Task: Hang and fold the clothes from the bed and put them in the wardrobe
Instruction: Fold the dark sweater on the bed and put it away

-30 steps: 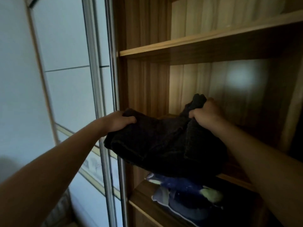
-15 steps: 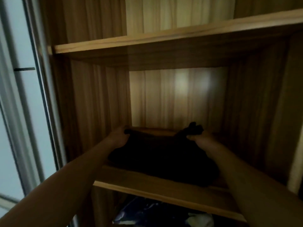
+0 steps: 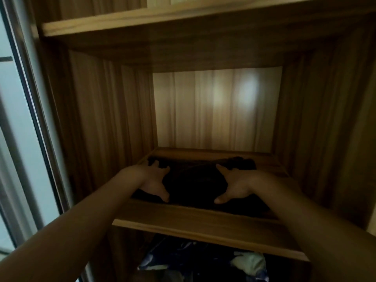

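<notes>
Two hands: both lie palm-down on the garment (image 3: 195, 180), neither gripping it.
Door (image 3: 24, 119): pale sliding panel at the left edge, beside the wooden bay.
Left hand (image 3: 154, 181): fingers straight and spread wide, pressing the garment's left part.
Garment: dark and folded, lying on the shelf (image 3: 203, 218); long axis runs left to right, bunched end at the far right.
Right hand (image 3: 237, 185): fingers straight and wide, pressing the right part.
Lower clothes (image 3: 203, 259): blue-and-white heap under the shelf.
Change: half a second ago both hands clutched the garment; a second ago it hung in the air, near the shelf front.
</notes>
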Demonstrator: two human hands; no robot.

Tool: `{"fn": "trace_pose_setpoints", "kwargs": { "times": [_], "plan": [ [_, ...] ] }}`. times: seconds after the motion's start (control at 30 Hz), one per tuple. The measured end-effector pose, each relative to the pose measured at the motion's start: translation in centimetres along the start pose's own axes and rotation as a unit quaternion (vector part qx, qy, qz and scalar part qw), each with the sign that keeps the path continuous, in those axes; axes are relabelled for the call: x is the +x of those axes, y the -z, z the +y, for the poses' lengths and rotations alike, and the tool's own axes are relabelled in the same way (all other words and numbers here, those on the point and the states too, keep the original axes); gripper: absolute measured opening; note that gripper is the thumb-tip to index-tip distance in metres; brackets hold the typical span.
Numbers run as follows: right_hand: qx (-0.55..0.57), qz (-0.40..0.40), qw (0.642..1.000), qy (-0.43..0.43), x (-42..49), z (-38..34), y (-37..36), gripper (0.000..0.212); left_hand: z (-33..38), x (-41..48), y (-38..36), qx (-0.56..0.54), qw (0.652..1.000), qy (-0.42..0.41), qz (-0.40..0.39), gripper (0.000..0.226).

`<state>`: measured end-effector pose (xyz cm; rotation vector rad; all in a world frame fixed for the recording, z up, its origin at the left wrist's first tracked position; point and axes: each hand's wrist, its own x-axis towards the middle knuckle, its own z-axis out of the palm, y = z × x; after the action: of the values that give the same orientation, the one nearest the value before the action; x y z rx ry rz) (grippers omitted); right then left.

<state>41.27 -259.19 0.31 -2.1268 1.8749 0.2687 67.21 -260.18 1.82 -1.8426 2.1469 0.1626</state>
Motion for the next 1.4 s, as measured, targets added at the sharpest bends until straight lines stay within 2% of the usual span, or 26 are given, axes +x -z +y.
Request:
{"fn": "trace_pose_setpoints", "kwargs": {
  "times": [0.17, 0.33, 0.43, 0.5, 0.63, 0.83, 0.97, 1.13, 1.3, 1.4],
  "plan": [
    [0.031, 0.059, 0.997, 0.029, 3.9, -0.2, -0.2, 0.112, 0.3, 4.0, -0.5, 0.065, 0.997, 0.046, 0.023, 0.1],
    [0.051, 0.078, 0.995, 0.035, 8.1, -0.8, 0.4, 0.113, -1.4, 8.9, -0.1, 0.088, 0.993, 0.072, 0.032, 0.091],
    [0.064, 0.081, 0.994, 0.039, 10.3, -0.7, 1.0, 0.114, -2.0, 10.5, -0.1, 0.102, 0.99, 0.059, 0.075, 0.085],
    [0.062, 0.08, 0.994, 0.038, 11.9, -0.7, 1.3, 0.113, -2.6, 12.0, -0.1, 0.09, 0.989, 0.044, 0.111, 0.083],
    [0.052, 0.079, 0.995, 0.028, 14.6, -0.8, 2.2, 0.11, -3.8, 15.4, 0.4, 0.061, 0.99, 0.031, 0.123, 0.084],
    [0.03, 0.077, 0.996, 0.036, 18.6, -0.8, 3.6, 0.1, -5.2, 19.8, 1.5, 0.023, 0.993, 0.025, 0.113, 0.084],
    [0.057, 0.109, 0.992, 0.018, 20.3, -0.7, 4.3, 0.099, -5.3, 21.5, 2.4, 0.01, 0.995, 0.024, 0.098, 0.083],
    [0.047, 0.084, 0.995, 0.03, 21.8, -0.2, 5.1, 0.099, -5.3, 23.8, 2.9, 0.002, 0.993, 0.019, 0.113, 0.08],
    [0.094, 0.074, 0.993, 0.004, 24.1, 0.3, 5.4, 0.089, -5.4, 25.0, 3.0, -0.011, 0.993, 0.015, 0.114, 0.082],
    [0.095, 0.085, 0.992, 0.012, 23.9, 0.4, 5.3, 0.095, -5.4, 25.2, 2.7, -0.013, 0.992, 0.016, 0.123, 0.081]
  ]
}}
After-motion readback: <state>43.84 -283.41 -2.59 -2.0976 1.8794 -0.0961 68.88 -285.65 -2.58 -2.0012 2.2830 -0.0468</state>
